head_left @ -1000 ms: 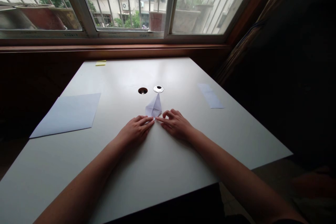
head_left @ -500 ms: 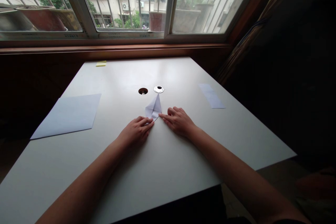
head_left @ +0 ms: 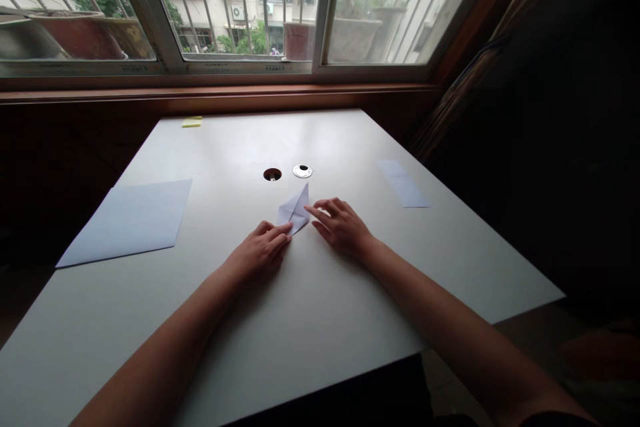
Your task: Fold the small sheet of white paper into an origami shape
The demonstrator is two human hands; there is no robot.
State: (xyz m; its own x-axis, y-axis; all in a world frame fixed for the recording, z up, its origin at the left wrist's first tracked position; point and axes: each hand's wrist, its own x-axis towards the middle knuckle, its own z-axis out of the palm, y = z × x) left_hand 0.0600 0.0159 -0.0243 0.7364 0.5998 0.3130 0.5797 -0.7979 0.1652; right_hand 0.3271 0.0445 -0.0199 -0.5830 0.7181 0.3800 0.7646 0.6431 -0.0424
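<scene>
A small folded piece of white paper (head_left: pixel 299 209) lies on the white table (head_left: pixel 320 307), its pointed tip aimed toward the window and creases crossing its face. My left hand (head_left: pixel 265 245) grips the paper's near left edge, with fingers pressed together on it. At the paper's right side, my right hand (head_left: pixel 341 228) has its fingers apart; the index fingertip is at the paper's edge, and I cannot tell whether it touches. The thumb is spread below, away from the paper.
A large white sheet (head_left: pixel 125 221) lies at the left, and a narrow paper strip (head_left: pixel 404 183) at the right. Beyond the folded paper are a round table hole (head_left: pixel 273 174) and a silver round cover (head_left: pixel 302 171). A yellow sticky note (head_left: pixel 192 122) sits near the far edge.
The folded paper has turned slightly, its tip swinging right. My right hand's fingers have spread and lifted from the near edge toward the right side. My left hand stays nearly in place.
</scene>
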